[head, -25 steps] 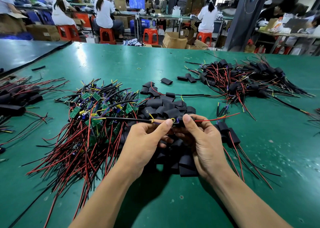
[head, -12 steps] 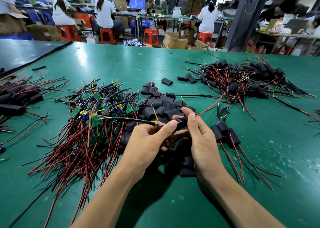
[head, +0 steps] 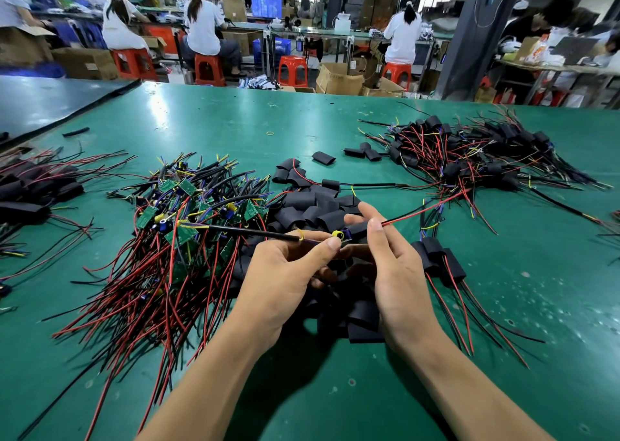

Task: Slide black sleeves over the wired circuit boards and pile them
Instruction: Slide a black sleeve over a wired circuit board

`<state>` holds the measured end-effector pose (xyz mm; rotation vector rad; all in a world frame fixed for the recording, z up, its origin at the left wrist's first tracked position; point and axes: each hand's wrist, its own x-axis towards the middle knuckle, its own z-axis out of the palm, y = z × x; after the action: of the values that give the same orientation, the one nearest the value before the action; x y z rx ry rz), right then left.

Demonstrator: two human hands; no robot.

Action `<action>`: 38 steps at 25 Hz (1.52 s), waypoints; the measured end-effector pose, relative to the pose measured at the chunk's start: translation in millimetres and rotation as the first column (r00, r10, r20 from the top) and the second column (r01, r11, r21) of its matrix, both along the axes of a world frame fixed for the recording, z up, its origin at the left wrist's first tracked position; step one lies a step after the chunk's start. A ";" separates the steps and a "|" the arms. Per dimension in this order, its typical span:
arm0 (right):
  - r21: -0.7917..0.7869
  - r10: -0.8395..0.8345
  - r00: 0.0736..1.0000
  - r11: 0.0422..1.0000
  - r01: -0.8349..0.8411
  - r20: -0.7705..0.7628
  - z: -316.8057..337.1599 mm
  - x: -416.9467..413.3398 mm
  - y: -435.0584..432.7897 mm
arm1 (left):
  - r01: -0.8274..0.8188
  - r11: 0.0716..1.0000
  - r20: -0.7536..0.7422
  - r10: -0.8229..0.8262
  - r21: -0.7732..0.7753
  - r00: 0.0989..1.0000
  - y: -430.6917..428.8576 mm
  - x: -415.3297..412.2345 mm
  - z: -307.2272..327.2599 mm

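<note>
My left hand pinches a wired circuit board by its yellow part, its black cable trailing left. My right hand holds a black sleeve at the board's right end, and red wires run out to the right past my fingertips. Both hands hover over a heap of loose black sleeves. A pile of bare green boards with red and black wires lies to the left. Three sleeved boards lie just right of my right hand.
A large pile of sleeved boards lies at the far right of the green table. More sleeved pieces sit at the left edge. Stray sleeves lie mid-table. People sit on red stools beyond the table.
The red wires have swung right and upward, now sticking out past my right fingertips. The yellow part of the board shows between my hands, and the right fingers have spread more.
</note>
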<state>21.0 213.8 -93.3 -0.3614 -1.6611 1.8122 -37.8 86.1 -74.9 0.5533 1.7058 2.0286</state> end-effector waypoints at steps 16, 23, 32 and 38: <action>-0.294 0.176 0.982 0.937 -0.190 -0.072 -4.4 0.9 -10.8 | -0.145 0.984 -0.141 0.158 0.102 0.977 0.8 2.3 2.0; -0.286 0.156 0.985 0.943 -0.171 -0.072 -1.2 3.1 -6.5 | -0.110 0.976 0.074 0.097 0.187 0.992 -1.1 1.5 7.0; -0.208 0.152 0.988 0.966 -0.155 -0.028 -0.6 0.1 -14.9 | -0.134 0.981 0.073 0.125 0.142 0.990 -2.2 -4.3 2.5; -0.100 0.145 0.989 0.984 -0.146 -0.019 -4.8 -1.3 -16.5 | -0.109 0.986 0.067 0.101 0.126 0.993 -3.2 -4.6 1.6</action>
<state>19.7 197.3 -98.1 -0.2787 -1.6282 2.0075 -42.5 82.9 -73.3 0.4474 1.6072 2.2196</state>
